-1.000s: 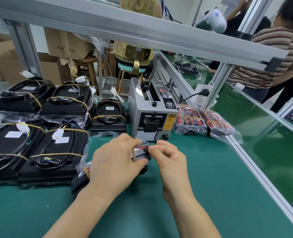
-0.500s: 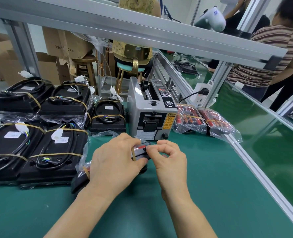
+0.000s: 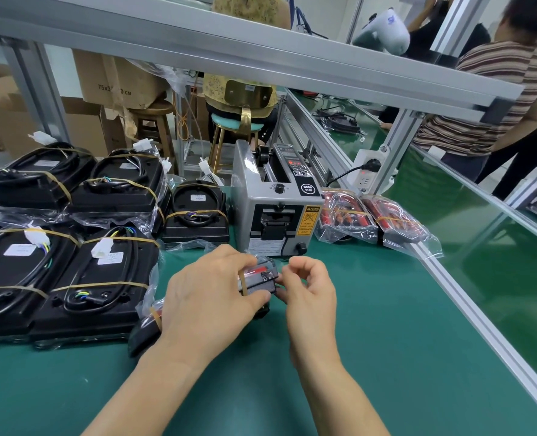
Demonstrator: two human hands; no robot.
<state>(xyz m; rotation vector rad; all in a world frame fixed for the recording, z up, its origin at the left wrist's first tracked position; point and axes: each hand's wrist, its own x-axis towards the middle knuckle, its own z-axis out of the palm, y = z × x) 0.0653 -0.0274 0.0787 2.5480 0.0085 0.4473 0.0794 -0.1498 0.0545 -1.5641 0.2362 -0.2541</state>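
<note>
Currently held unit (image 3: 257,280): bagged, black/red, rubber-banded; on green mat (image 3: 402,341), centre-front.
L hand (image 3: 210,297): fingers curled over unit, gripping it; hides most of it.
R hand (image 3: 308,291): thumb + fingertips pinch unit's right end.
Tape dispenser (image 3: 276,215): just behind unit.
Black cabled housings (image 3: 97,278): stacked left, near L wrist.
Red bagged packs (image 3: 371,218): right of dispenser.
</note>
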